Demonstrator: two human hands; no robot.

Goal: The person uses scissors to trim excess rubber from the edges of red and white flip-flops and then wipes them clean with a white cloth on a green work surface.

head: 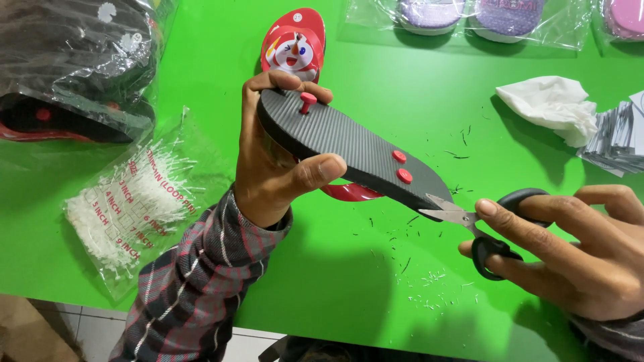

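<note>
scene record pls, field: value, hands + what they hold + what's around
left hand: left hand grips black flip-flop sole-up, tilted
sole: ribbed, three red strap plugs
right hand: right hand holds black-handled scissors
contact: blade tips at the sole's heel edge
surface: green table, dark trimmings scattered under the scissors
behind: red flip-flop with cartoon strap
left side: bag of white loop pins, bagged black footwear
right side: crumpled white tissue
</note>
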